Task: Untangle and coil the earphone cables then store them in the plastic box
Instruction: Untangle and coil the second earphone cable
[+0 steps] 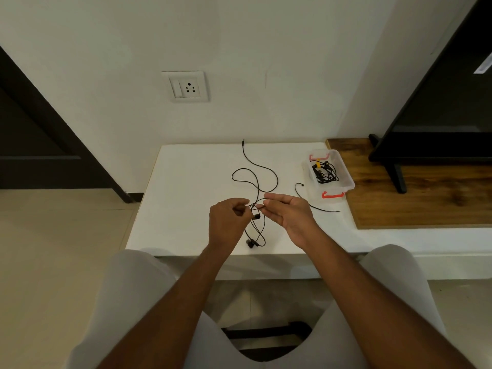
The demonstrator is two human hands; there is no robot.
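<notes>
A black earphone cable [269, 171] lies in loose loops on the white table [186, 187], its plug near the back wall. My left hand [229, 222] and my right hand [290, 213] pinch this cable between them just above the table. Its earbuds [251, 243] hang below my hands near the front edge. A clear plastic box [347, 179] with red clips stands open at the right, holding coiled black earphones [325, 172]. Another thin black cable [314, 206] lies on the table between my right hand and the box.
A wooden board [426, 198] lies to the right of the table, carrying a black TV stand leg [396, 177]. A wall socket [187, 87] sits on the white wall behind. My knees press against the table's front edge.
</notes>
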